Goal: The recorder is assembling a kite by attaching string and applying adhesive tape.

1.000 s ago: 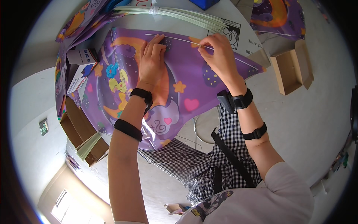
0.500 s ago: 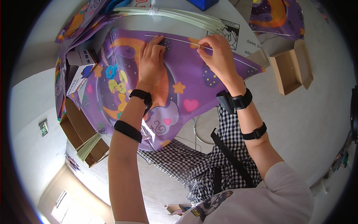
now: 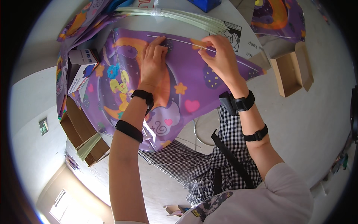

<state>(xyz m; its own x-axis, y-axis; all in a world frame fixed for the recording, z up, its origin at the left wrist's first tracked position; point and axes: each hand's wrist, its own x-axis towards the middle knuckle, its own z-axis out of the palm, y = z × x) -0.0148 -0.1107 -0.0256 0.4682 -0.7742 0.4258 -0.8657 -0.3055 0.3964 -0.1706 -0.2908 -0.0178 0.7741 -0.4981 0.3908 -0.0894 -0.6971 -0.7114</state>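
Note:
A purple kite-like sheet point(image 3: 186, 71) printed with moons, stars and hearts lies spread over the table and hangs over its near edge. Along its far edge runs a thin white rod point(image 3: 179, 40). My left hand point(image 3: 152, 63) presses on the sheet with its fingers stretched out, the fingertips beside the rod's left part. Farther right, my right hand point(image 3: 220, 56) is closed in a pinch right over the rod. A tiny pale bit shows between its thumb and finger, too small to name. Both wrists wear black straps.
Beyond the sheet lies a bundle of pale sticks point(image 3: 179, 16). A printed box point(image 3: 82, 69) and a brown carton with sticks point(image 3: 80, 128) stand at left. An open cardboard box point(image 3: 291, 71) is at right, below another purple sheet point(image 3: 278, 16). A blue object point(image 3: 205, 3) sits at the far edge.
The whole view has shifted slightly. My left hand stays on the sheet, and my right hand stays pinched over the rod with its fingers turned a little.

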